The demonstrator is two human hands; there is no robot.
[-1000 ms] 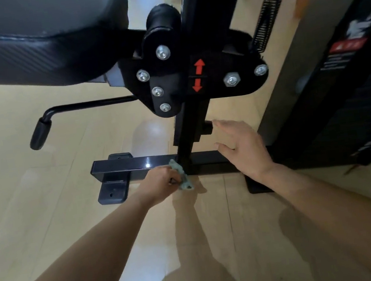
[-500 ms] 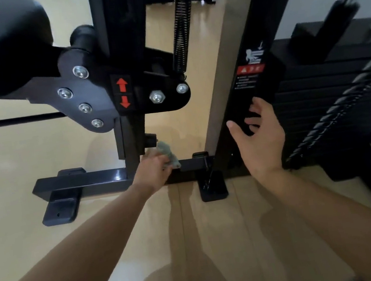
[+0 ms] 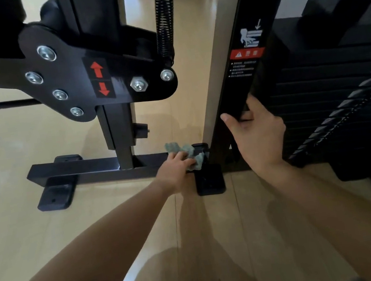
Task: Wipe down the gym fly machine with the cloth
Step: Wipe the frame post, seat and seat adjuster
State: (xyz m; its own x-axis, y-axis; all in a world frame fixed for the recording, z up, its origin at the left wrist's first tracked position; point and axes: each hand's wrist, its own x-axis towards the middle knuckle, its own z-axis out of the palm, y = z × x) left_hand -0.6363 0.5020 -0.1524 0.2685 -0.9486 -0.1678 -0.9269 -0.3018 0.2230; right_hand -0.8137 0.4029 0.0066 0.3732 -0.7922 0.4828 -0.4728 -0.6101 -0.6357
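We judge the wipe-down only partway: our left hand [image 3: 176, 168] clamps the crumpled cloth [image 3: 187, 152] on the base bar [image 3: 75, 167] at its fingertips, our right hand [image 3: 259, 135] grips the upright post [image 3: 241, 88] beside it, and the bracket [image 3: 68, 69], spring [image 3: 164, 16] and weight stack [image 3: 329, 94] above both hands seem left to do

Glossy black metal, a nubby cloth, pale wood under you.

Your cloth [image 3: 190, 153] looks soft and rough-textured, a crumpled grey-green fabric. The base bar [image 3: 75, 167] you work on is smooth black-painted metal with a clear shine. The bracket plate [image 3: 70, 85] wears the same glossy black coat, studded with bright bare-metal bolts [image 3: 139, 84]. The spring [image 3: 164, 16] is dark coiled wire. The upright post [image 3: 240, 98] is smooth black with a slick printed sticker [image 3: 247, 53]. The weight stack [image 3: 316, 87] looks matt black. The floor [image 3: 39, 246] is pale wood-look planking with a soft sheen.
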